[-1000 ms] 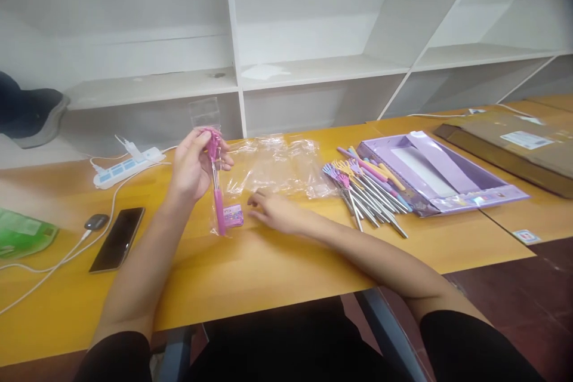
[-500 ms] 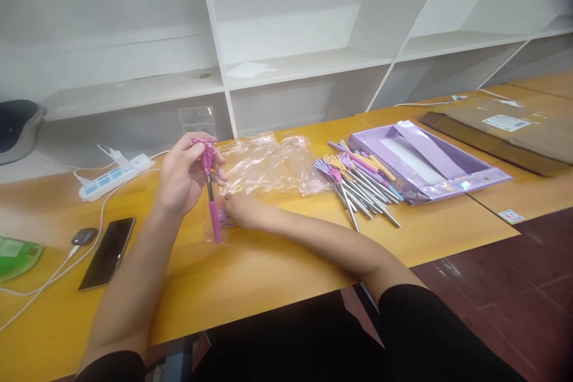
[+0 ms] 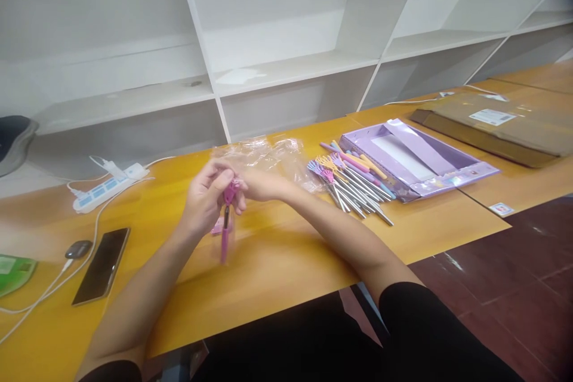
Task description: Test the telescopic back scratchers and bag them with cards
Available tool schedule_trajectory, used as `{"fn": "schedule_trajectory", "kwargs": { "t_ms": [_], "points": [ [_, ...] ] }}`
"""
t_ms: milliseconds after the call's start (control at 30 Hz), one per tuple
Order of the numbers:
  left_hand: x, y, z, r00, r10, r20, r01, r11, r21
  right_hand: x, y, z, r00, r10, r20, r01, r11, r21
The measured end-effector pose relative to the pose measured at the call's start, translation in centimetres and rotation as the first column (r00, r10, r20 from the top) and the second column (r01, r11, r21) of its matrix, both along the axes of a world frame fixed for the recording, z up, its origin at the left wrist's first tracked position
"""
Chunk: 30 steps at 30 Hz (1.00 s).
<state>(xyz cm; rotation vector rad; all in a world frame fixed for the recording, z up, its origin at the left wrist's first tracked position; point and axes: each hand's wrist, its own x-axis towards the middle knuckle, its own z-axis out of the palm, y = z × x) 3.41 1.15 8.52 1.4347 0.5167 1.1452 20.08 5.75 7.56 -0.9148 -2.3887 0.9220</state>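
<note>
Tabletop (image 3: 286, 268): orange-yellow. Pink back scratcher (image 3: 224, 245), one: above its near left part, long axis close to upright, handle pointing down, head up. Left hand (image 3: 206, 196): grip closed about the scratcher's head end. Right hand (image 3: 256, 184): just beyond, partly hidden; state of grip cannot be told. Pile of scratchers (image 3: 358, 191): right. Clear plastic (image 3: 293, 150): far side. Purple box (image 3: 474, 172): far right.

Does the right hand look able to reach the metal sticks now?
Probably yes: the metal sticks lie exposed nearby, though the right hand is partly hidden by the left hand, so whether it is free is unclear.
</note>
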Motion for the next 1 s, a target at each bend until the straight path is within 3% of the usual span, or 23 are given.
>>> {"fn": "schedule_trajectory", "kwargs": {
  "t_ms": [200,400,533,700,1000],
  "points": [
    [0.4,0.0,-0.8,0.992,0.12,-0.032,-0.12,0.993,-0.01,3.9,0.3,3.1,0.947,-0.267,-0.178,0.275,0.961,0.017],
    [0.5,0.3,-0.8,0.962,0.274,-0.002,-0.274,0.962,0.011,4.0,-2.3,4.9,0.834,-0.303,-0.462,0.393,0.913,0.111],
    [0.4,0.4,-1.1,0.951,0.308,-0.035,-0.306,0.951,0.045,3.6,-3.9,5.5,0.86,-0.18,-0.477,0.36,0.878,0.316],
    [0.6,-0.2,-0.9,0.947,0.317,-0.057,-0.311,0.946,0.092,3.6,-5.1,5.6,0.91,-0.1,-0.402,0.327,0.769,0.549],
    [0.1,-0.9,-1.3,0.916,0.401,-0.031,-0.399,0.915,0.06,3.4,-6.4,5.1,0.985,0.035,-0.167,0.099,0.684,0.723]
  ]
}}
